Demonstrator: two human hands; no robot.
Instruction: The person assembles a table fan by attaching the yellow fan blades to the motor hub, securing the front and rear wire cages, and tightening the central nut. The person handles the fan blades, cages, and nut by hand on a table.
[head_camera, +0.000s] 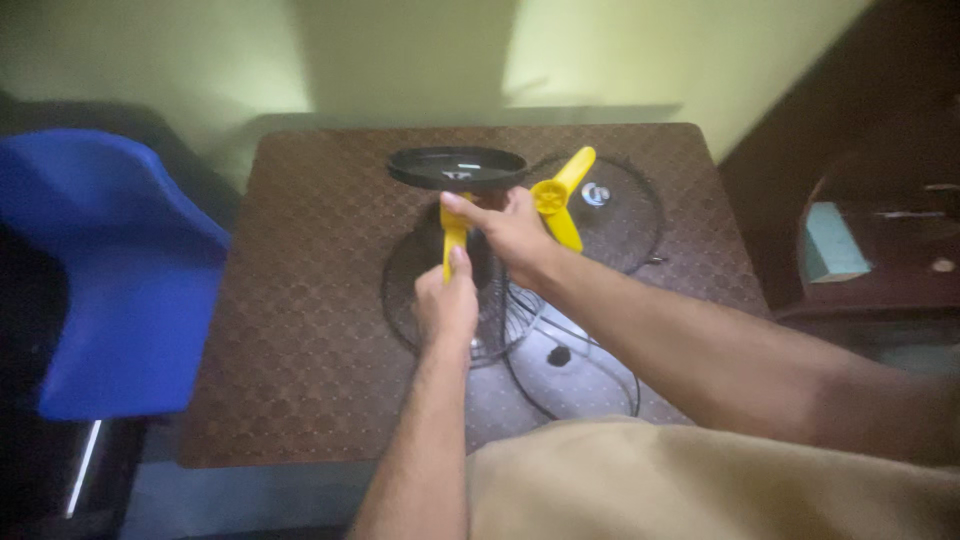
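Both the left hand (447, 303) and right hand (512, 228) grip the yellow fan blade (560, 197).

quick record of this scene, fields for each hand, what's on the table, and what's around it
left hand: left hand grips the lower yellow blade of the fan propeller
right hand: right hand holds the propeller near its hub
under hands: black fan body with its rear wire guard
table: brown patterned table; second wire guard; black round base
beside table: blue chair

A plain home room: pale green walls at the top, a patterned brown worktop (320, 300) centre, blue plastic chair (110, 280) left, dark wooden furniture (880, 250) at the right.
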